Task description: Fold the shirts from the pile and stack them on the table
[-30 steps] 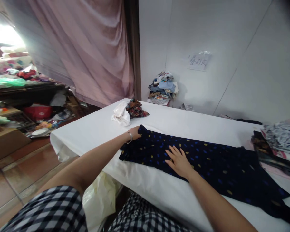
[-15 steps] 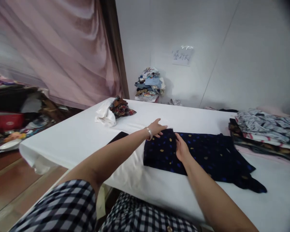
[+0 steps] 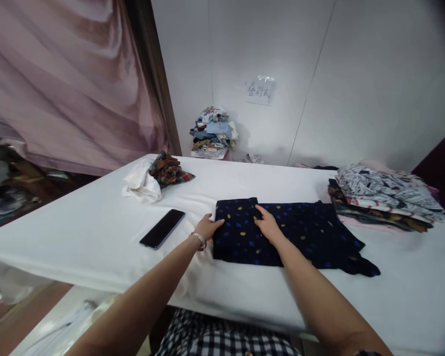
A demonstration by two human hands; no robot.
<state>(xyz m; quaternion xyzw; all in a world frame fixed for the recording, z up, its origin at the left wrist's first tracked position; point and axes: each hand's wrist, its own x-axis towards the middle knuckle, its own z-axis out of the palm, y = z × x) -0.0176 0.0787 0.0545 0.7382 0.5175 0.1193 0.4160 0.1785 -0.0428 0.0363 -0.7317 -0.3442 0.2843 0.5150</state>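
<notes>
A navy garment (image 3: 304, 232) with blue and yellow spots lies across the white table, its left part folded over into a flat panel (image 3: 237, 242). My left hand (image 3: 205, 229) is at the panel's left edge, thumb over the cloth and index finger apart from it. The other fingers are partly hidden. My right hand (image 3: 270, 226) rests on the garment by the panel's right edge, index finger and thumb spread. At the far right end, a narrow part of the garment (image 3: 363, 267) sticks out toward me.
A black phone (image 3: 162, 229) lies left of my left hand. Behind it are a white cloth (image 3: 143, 183) and a plaid cloth (image 3: 172, 173), both crumpled. Folded clothes (image 3: 385, 198) are stacked at the right. Another clothes pile (image 3: 214, 131) stands by the wall beyond the white table (image 3: 96, 217).
My left hand has moved from the panel's far edge down to its left edge. My right hand stays near the fold. The view has shifted right, and the phone shows fully.
</notes>
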